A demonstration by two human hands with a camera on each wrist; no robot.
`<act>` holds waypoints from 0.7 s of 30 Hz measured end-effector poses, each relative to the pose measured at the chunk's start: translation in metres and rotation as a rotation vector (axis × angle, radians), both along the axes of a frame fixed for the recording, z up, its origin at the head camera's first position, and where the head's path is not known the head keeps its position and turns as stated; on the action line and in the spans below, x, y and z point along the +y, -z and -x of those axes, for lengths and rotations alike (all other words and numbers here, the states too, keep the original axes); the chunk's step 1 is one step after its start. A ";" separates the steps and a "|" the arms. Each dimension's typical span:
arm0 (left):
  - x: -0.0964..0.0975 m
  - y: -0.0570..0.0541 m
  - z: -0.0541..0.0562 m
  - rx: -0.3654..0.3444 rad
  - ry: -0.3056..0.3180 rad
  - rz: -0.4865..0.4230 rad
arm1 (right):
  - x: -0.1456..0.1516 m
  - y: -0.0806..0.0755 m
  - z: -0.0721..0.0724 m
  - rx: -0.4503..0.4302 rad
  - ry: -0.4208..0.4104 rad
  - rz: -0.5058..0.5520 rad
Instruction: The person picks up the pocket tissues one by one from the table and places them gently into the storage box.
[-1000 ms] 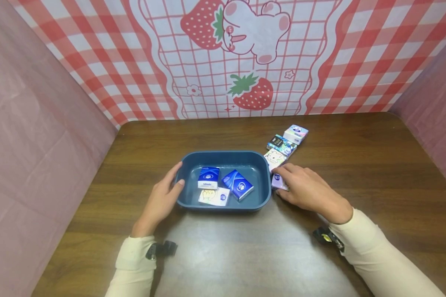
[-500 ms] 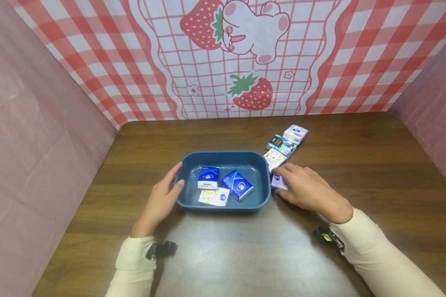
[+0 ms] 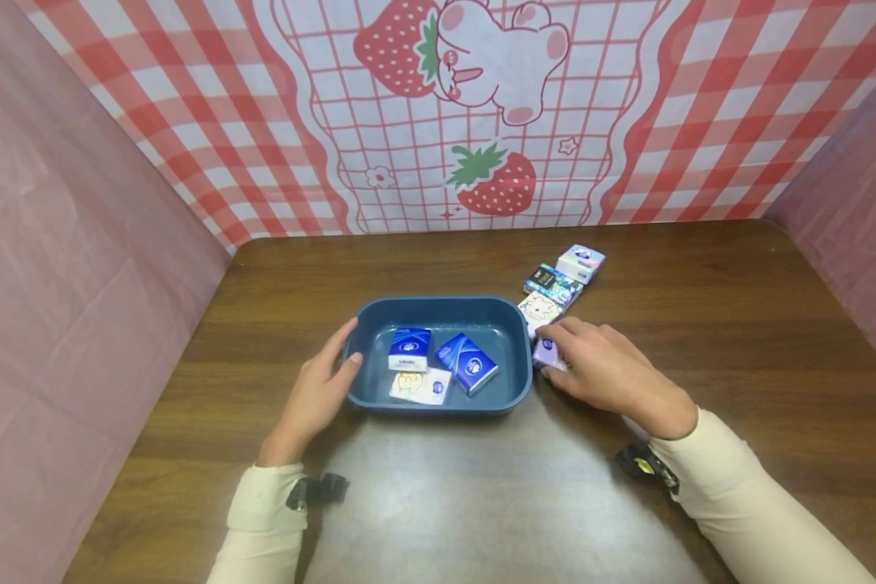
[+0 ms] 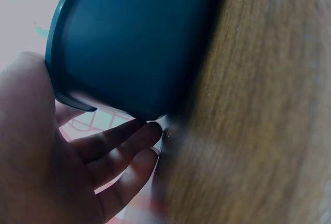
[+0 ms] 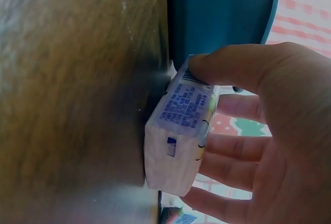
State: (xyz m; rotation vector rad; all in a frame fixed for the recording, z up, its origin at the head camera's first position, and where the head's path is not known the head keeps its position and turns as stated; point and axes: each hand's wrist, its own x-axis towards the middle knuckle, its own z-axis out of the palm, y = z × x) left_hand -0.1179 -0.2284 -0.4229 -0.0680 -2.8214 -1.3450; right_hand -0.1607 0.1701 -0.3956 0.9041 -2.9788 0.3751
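Note:
A blue plastic basin [image 3: 438, 410] sits mid-table with two blue tissue packs [image 3: 410, 347] and a white tissue pack [image 3: 438, 388] lying inside. My left hand [image 3: 319, 389] holds the basin's left end, thumb at the rim and fingers along the outer wall. In the left wrist view, the fingertips [image 4: 151, 131] reach the foot of that wall. Just off the basin's right end, my right hand [image 3: 602, 365] pinches a small purple tissue pack [image 5: 178, 125]. The thumb lies on its near side, the fingers on its far side.
Beyond the right hand, three more packs run diagonally toward the back: a white one with a cartoon [image 3: 540, 310], a blue-and-black one [image 3: 553, 285] and a pastel one [image 3: 581, 264]. A red-and-white checked cloth [image 3: 409, 195] stands behind the wooden table [image 3: 277, 280].
The right hand and the purple tissue pack have shifted very slightly up and to the right. The left hand and the basin stay where they were.

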 end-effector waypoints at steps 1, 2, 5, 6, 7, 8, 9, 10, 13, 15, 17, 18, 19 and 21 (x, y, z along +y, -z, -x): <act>0.000 0.000 0.000 0.001 0.001 0.000 | 0.000 -0.001 0.000 0.003 -0.001 0.001; 0.000 0.000 0.000 0.002 0.002 -0.001 | 0.001 -0.001 0.000 0.008 -0.003 0.002; 0.000 0.000 0.000 0.000 0.003 -0.003 | 0.002 -0.004 0.000 0.032 -0.010 0.012; 0.000 0.000 0.000 -0.002 0.003 -0.004 | 0.002 -0.004 0.000 0.040 -0.009 0.016; 0.000 0.000 0.000 -0.004 0.002 -0.005 | 0.003 -0.005 0.000 0.043 -0.007 0.021; 0.000 0.000 0.000 -0.006 0.001 -0.004 | 0.003 -0.005 0.000 0.044 -0.002 0.026; 0.000 0.000 0.000 -0.009 0.000 -0.004 | 0.003 -0.006 0.000 0.044 0.002 0.030; 0.000 0.000 0.000 -0.013 -0.001 -0.003 | 0.003 -0.007 0.000 0.039 0.008 0.034; 0.000 0.000 0.000 -0.020 -0.004 -0.001 | 0.004 -0.008 0.000 0.033 0.014 0.044; 0.000 0.001 0.000 -0.023 -0.005 0.001 | 0.004 -0.010 0.000 0.034 0.016 0.047; 0.000 0.001 0.001 -0.020 -0.004 0.004 | 0.004 -0.011 0.000 0.038 0.022 0.047; 0.000 0.002 0.001 -0.019 -0.004 0.005 | 0.004 -0.011 0.000 0.040 0.027 0.047; 0.000 0.002 0.001 -0.017 -0.003 0.006 | 0.004 -0.011 0.000 0.041 0.033 0.047; 0.000 0.002 0.001 -0.016 -0.003 0.007 | 0.005 -0.012 0.001 0.043 0.042 0.048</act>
